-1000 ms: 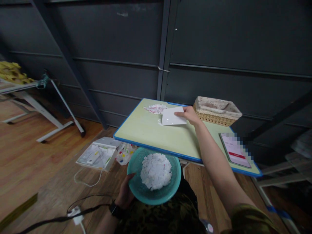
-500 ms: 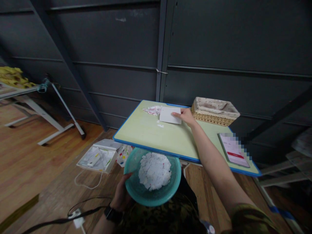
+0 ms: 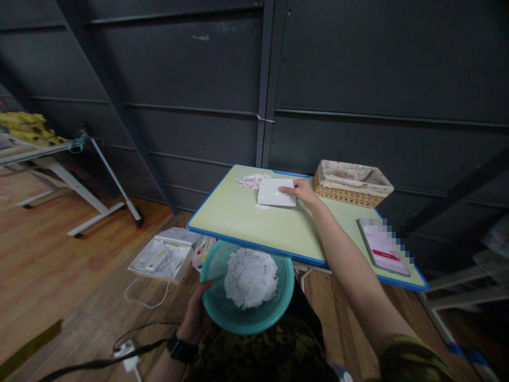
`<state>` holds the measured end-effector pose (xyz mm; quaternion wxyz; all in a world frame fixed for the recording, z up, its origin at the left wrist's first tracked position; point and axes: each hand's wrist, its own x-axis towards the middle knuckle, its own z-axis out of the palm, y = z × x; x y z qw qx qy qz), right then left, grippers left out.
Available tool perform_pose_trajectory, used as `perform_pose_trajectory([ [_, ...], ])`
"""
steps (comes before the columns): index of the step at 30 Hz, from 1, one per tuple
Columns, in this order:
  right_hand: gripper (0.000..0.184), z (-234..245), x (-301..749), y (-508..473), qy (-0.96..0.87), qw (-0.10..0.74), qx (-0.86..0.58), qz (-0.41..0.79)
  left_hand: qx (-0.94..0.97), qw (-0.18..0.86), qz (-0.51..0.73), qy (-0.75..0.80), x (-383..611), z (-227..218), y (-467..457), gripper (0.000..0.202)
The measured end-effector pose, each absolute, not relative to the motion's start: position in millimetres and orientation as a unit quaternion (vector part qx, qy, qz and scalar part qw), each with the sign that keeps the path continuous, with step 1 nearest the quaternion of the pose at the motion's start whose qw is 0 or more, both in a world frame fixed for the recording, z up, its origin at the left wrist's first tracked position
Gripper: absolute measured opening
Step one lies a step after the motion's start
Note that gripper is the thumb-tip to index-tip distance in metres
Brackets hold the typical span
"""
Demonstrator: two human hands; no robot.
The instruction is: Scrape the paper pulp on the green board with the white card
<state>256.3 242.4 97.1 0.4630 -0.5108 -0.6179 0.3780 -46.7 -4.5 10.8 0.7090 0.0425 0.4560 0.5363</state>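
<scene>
My left hand (image 3: 198, 313) grips the left rim of a teal plastic basket (image 3: 287, 297), which sits at my lap below the table's front edge. A heap of torn white paper scraps (image 3: 251, 278) lies inside it. My right hand (image 3: 303, 192) pinches a white card (image 3: 274, 193), thumb on top, over the pale green table (image 3: 238, 217). Behind the card's left side is a small pile of white and pinkish scraps (image 3: 251, 181). A few white bits (image 3: 261, 206) show at its near edge.
A wicker basket with cloth lining (image 3: 348, 199) stands at the table's back right, a tablet (image 3: 384, 249) nearer the front. On the floor at left are an open white box (image 3: 159, 260) and a power strip with cables (image 3: 128, 354). A dark panelled wall (image 3: 191, 138) rises behind.
The card has shifted slightly toward me and tilted, covering some of the white bits near it. My left hand and the teal basket stay nearly where they were.
</scene>
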Motion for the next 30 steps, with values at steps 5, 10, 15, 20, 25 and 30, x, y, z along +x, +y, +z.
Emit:
perform_pose_trajectory([
  [5,0.044,101,251,237,-0.621,0.442,-0.513,0.395,0.045,0.702,0.523,0.482,-46,21,-5,0.038],
  [10,0.044,106,253,232,-0.615,0.426,-0.499,0.437,0.059,0.708,0.518,0.477,-49,16,-4,0.037],
  [15,0.043,105,256,233,-0.606,0.416,-0.516,0.44,0.08,0.702,0.506,0.495,-50,12,-4,0.033],
  [20,0.044,103,254,235,-0.605,0.403,-0.49,0.481,0.094,0.702,0.513,0.485,-51,11,-4,0.03],
  [25,0.038,110,268,234,-0.557,0.44,-0.501,0.495,0.098,0.704,0.513,0.482,-52,10,-4,0.031],
  [30,0.034,110,271,234,-0.551,0.427,-0.52,0.495,0.092,0.704,0.5,0.496,-49,19,-4,0.031],
])
